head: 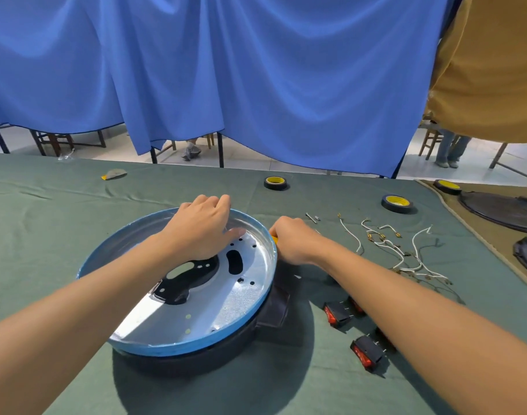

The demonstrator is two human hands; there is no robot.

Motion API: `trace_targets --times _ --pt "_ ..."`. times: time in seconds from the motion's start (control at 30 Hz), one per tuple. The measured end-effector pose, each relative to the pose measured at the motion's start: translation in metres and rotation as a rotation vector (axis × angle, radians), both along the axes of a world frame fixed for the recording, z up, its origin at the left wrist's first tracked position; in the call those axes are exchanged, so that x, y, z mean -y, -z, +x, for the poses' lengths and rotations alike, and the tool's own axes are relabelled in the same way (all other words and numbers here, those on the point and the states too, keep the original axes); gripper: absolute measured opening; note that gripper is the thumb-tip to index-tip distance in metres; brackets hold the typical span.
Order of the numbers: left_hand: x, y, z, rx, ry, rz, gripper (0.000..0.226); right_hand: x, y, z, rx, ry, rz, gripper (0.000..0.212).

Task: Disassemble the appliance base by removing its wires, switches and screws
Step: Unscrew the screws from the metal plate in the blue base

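Observation:
The round appliance base (238, 307), a silver pan with a blue rim on a black housing, sits tilted on the green cloth in front of me. My left hand (201, 227) grips its far rim, fingers curled over the edge. My right hand (295, 242) is beside the right rim, fingers curled round a yellow-handled tool (274, 238) that is mostly hidden. Loose white wires (406, 253) lie to the right. Red-and-black rocker switches (337, 314) (368, 351) lie by my right forearm. Two small screws (312, 218) lie beyond my right hand.
Black tape rolls with yellow cores (275, 183) (397, 203) (447, 186) lie on the far table. A tan mat (495, 235) at the right carries dark round parts. A blue curtain (256, 70) hangs behind the table. A small grey-and-yellow scrap (115, 174) lies far left.

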State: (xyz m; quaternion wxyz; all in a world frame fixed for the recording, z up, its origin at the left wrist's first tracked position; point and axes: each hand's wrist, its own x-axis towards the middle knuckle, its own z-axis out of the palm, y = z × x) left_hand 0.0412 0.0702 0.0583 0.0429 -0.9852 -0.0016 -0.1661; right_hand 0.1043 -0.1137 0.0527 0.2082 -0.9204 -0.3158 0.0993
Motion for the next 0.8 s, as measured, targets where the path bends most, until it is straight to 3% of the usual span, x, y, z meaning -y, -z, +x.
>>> trace_targets --times 0.17,0.3,0.8 --pt "-0.001 -0.004 0.000 -0.002 0.030 0.020 0.046 0.005 -0.004 0.005 0.043 0.027 -0.042 0.037" --pt "-0.002 -0.009 0.004 0.017 0.047 0.015 0.043 0.024 -0.017 0.019 0.113 0.098 -0.050 0.007" --pt "-0.001 -0.004 0.013 0.068 0.059 0.086 0.043 0.028 0.004 0.007 0.174 0.072 -0.052 0.013"
